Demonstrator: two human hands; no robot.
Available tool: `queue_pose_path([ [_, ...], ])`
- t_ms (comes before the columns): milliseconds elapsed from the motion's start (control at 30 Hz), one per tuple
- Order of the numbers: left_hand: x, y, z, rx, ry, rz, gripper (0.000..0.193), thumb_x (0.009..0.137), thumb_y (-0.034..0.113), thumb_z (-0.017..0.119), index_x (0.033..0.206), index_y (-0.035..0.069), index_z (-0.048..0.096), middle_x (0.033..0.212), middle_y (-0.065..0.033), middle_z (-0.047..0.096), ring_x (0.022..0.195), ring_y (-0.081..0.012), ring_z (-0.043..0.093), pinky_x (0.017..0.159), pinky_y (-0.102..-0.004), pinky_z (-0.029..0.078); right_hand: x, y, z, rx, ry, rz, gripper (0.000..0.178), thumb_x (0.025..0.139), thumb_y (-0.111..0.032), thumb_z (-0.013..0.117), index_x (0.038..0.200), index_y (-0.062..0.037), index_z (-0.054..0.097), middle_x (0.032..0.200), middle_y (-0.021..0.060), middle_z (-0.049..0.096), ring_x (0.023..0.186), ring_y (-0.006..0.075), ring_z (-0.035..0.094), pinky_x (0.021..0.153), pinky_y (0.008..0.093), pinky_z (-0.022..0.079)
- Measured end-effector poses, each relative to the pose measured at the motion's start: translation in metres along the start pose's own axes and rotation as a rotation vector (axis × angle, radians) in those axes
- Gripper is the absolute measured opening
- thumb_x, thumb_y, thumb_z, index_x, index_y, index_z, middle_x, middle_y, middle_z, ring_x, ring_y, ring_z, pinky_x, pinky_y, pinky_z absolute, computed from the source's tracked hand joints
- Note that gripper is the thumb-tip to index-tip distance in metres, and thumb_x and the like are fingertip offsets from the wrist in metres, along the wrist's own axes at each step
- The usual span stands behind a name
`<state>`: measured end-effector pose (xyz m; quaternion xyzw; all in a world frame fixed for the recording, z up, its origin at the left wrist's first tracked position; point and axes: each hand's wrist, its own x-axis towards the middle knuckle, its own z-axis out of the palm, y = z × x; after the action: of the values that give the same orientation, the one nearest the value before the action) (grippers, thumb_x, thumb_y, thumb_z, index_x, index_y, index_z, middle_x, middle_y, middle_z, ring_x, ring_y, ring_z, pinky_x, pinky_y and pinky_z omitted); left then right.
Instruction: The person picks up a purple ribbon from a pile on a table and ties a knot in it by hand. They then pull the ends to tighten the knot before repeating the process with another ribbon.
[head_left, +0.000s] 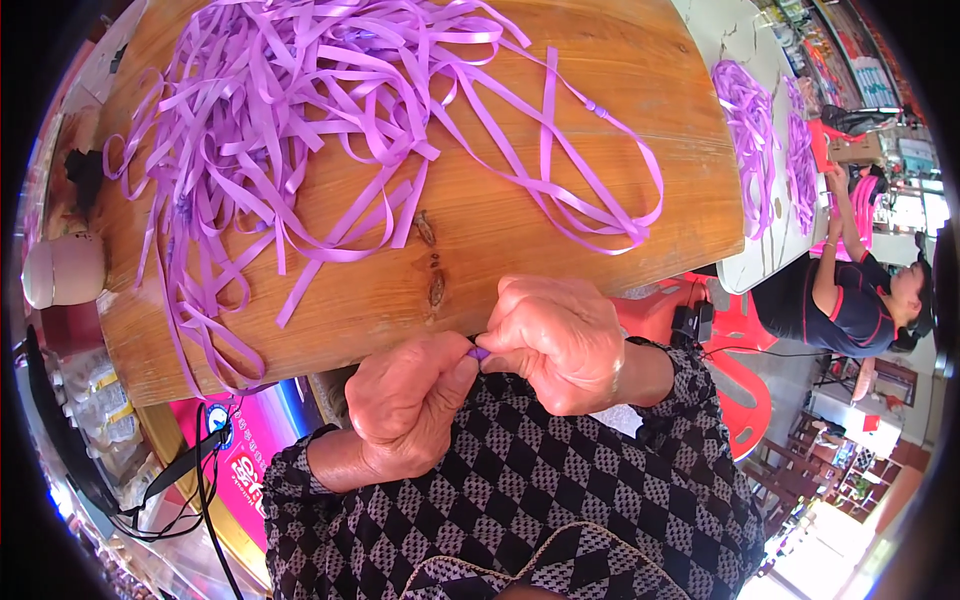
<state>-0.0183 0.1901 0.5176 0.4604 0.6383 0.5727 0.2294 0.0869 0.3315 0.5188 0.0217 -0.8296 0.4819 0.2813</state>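
Both hands on one small part. Left hand (410,405): fingers curled in, thumb and fingertip pinched on a purple piece (481,353). Right hand (562,345): same pinch from the other side, wrist bent, knuckles up. Fingertips of the two nearly meet; only a short bit of purple shows between them, so can't tell if it's a loop, knot or end. Position: just off the near edge of the wooden surface (690,130), in front of the black-and-grey diamond-pattern top (510,470).

On the surface: big tangled heap of purple ribbons (300,110), far left to middle. One loop runs out right, with a darker wrapped band (597,109) on it. A few strands hang over the near-left edge.

Writing: pink panel (222,450) under the left side has large white characters, smaller lettering and a round blue-and-white emblem (220,425); sits sideways, partly behind cables (213,500). Packets on the far-right shelves too small to read.

Right side: white surface (735,275) with two more purple bundles (745,140). Co-worker (850,305) in a dark top with red trim beside it, arms forward. Red plastic stools (740,390) between. Pale rounded container (65,270) at far left.
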Motion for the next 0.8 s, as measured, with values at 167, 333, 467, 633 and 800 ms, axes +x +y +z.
queue_pose_path([
  [167,-0.004,-0.006,0.006,-0.003,0.028,-0.042,0.004,0.081,0.001,0.062,0.082,-0.002,0.061,0.060,-0.0060,0.053,0.047,-0.0146,0.049,0.045,-0.0254,0.039,-0.009,0.004,0.009,-0.034,0.039,0.010,0.026,0.062,0.005,0.072,0.079,0.0011,0.053,0.063,0.0094,0.051,0.049,0.0236,0.049,0.041,0.0316,0.034],
  [333,0.001,-0.005,0.001,-0.133,-0.026,-0.274,0.010,0.085,0.006,0.060,0.087,-0.003,0.060,0.060,-0.0019,0.052,0.048,-0.0081,0.047,0.046,-0.0213,0.037,-0.012,0.005,0.013,-0.135,0.092,0.033,0.022,0.066,0.004,0.071,0.080,0.0015,0.054,0.066,0.0105,0.054,0.052,0.0244,0.051,0.043,0.0320,0.038],
  [467,0.003,-0.011,-0.003,-0.558,0.052,-0.480,0.012,0.087,0.009,0.058,0.089,-0.003,0.060,0.062,0.0002,0.053,0.050,-0.0060,0.044,0.048,-0.0188,0.035,-0.001,0.006,0.007,0.041,0.043,0.097,0.017,0.071,0.001,0.069,0.083,0.0015,0.057,0.070,0.0100,0.057,0.057,0.0234,0.054,0.049,0.0304,0.041],
  [633,0.003,-0.010,-0.005,-0.708,-0.009,-0.599,0.016,0.086,0.010,0.058,0.089,-0.006,0.059,0.063,-0.0046,0.055,0.049,-0.0094,0.046,0.045,-0.0201,0.034,0.000,0.001,0.003,0.131,0.033,0.213,0.011,0.077,-0.001,0.066,0.085,0.0012,0.059,0.074,0.0076,0.059,0.062,0.0187,0.056,0.054,0.0273,0.043],
  [800,0.009,-0.005,-0.010,-0.860,-0.024,-0.771,0.017,0.086,0.010,0.058,0.090,-0.006,0.059,0.068,-0.0077,0.059,0.049,-0.0099,0.049,0.043,-0.0185,0.034,0.002,-0.002,-0.001,0.140,-0.007,0.409,0.006,0.079,0.000,0.064,0.083,0.0007,0.060,0.073,0.0070,0.058,0.062,0.0146,0.055,0.055,0.0248,0.042],
])
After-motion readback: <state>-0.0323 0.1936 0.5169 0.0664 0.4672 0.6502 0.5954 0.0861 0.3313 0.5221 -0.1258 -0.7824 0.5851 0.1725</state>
